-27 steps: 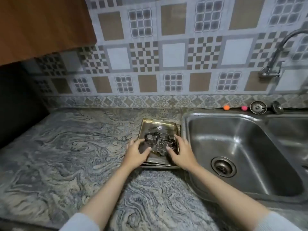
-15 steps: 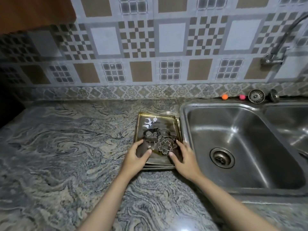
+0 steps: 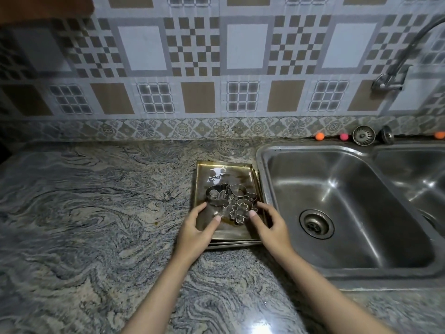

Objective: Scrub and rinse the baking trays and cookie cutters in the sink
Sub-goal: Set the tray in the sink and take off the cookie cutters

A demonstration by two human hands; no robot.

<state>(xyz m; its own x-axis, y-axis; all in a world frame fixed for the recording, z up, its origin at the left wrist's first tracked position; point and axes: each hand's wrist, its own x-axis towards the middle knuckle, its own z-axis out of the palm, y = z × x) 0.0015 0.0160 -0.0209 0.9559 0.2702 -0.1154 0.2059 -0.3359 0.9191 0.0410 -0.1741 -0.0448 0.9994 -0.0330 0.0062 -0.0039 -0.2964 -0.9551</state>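
Patterned tile wall (image 3: 245,47), marbled countertop (image 3: 84,213)

Cutters (image 3: 230,201) on stacked trays (image 3: 224,172), left of sink (image 3: 262,165).

Head view, one wide-angle camera
It looks forward and down from above the counter (image 3: 96,213), close over the stacked baking trays (image 3: 226,233), facing the tiled wall (image 3: 197,68), sink (image 3: 349,213) at right
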